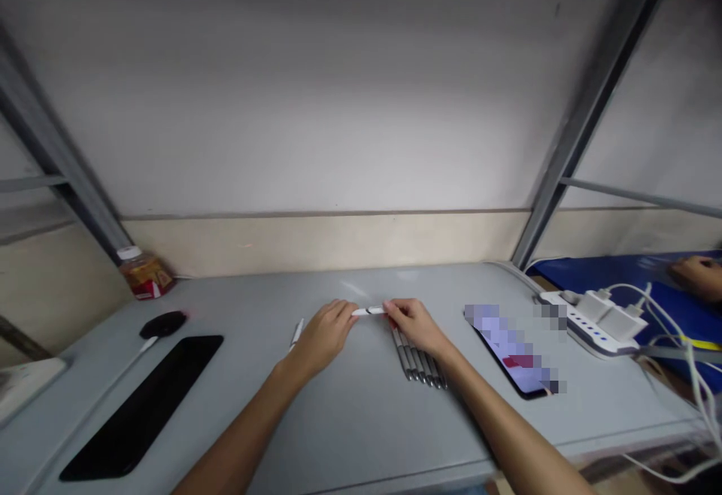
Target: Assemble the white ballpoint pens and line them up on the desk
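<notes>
A white pen (pixel 368 311) with a dark band near its middle is held level above the desk between my two hands. The fingers of my left hand (pixel 330 327) pinch its left end. At its right end, the fingertips of my right hand (pixel 414 322) are closed on it. Several grey pens (pixel 418 363) lie side by side under my right wrist, their upper ends partly hidden by the hand. Another white pen (pixel 296 333) rests on the desk left of my left hand, its lower part covered by the wrist.
A lit phone (pixel 511 352) lies on the right of the grey desk (pixel 361 435), with a white power strip (pixel 590 326) beyond it. On the left are a black phone-shaped slab (pixel 144 405), a dark charging puck (pixel 163 324) and a bottle (pixel 145 273). Another person's hand (pixel 698 275) shows far right.
</notes>
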`<state>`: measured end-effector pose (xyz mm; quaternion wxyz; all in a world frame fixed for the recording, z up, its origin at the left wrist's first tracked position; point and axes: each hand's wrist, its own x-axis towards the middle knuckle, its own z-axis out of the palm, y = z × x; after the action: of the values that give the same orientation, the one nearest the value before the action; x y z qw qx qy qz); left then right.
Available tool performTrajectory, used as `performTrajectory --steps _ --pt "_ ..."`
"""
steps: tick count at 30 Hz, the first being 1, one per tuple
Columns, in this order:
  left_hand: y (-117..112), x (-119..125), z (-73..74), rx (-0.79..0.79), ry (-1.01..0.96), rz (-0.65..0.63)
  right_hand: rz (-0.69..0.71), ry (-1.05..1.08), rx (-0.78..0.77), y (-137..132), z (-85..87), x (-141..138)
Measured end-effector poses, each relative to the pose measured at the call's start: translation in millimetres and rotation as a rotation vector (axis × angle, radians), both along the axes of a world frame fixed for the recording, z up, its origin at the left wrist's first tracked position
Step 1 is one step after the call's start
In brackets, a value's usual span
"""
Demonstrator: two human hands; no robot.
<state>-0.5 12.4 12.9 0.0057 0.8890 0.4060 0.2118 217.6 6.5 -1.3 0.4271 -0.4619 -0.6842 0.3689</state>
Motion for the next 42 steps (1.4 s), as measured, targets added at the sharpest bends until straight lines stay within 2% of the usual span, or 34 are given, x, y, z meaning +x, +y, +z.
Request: performTrajectory --steps 2,6,9,11,15,18,21,25,31,35,42 --pt "-3 -2 -1.7 0.017 0.004 0.008 0.052 0.027 -0.081 -1 0.8 0" --pt "-7 -5 -1.9 0.060 0.016 0.047 0.065 0.159 -0.255 -4 1.7 -1" --pt "-8 -6 -2.6 0.078 0.027 0.061 0.120 0.235 -0.310 -5 2.2 1" --pt "-8 -5 -4.6 0.056 0.008 0.066 0.145 0.212 -0.266 -7 3.4 2" --pt "-6 -5 -10.2 -0.055 -0.099 0.099 0.069 0.040 0.052 -10 7.1 0" --pt "-5 -6 -12.4 -0.091 -0.140 0.126 0.015 0.021 0.179 -10 7.3 -2" --pt "-4 -7 -12.0 -0.069 -0.118 0.121 0.006 0.038 0.145 -9 4.6 -1" --pt "-6 -6 -9.7 -0.057 -0.087 0.107 0.012 -0.057 0.059 -7 2.3 2" --pt "-9 -5 -8.1 -0.059 -0.060 0.077 0.010 -0.035 0.186 -6 2.2 2" --pt "-8 -4 -9.1 -0.059 -0.028 0.089 0.013 -0.144 0.146 -7 2.3 1" --pt "-11 -2 -8.4 -0.155 0.007 0.038 -0.008 -0.264 0.312 -9 4.2 -1"
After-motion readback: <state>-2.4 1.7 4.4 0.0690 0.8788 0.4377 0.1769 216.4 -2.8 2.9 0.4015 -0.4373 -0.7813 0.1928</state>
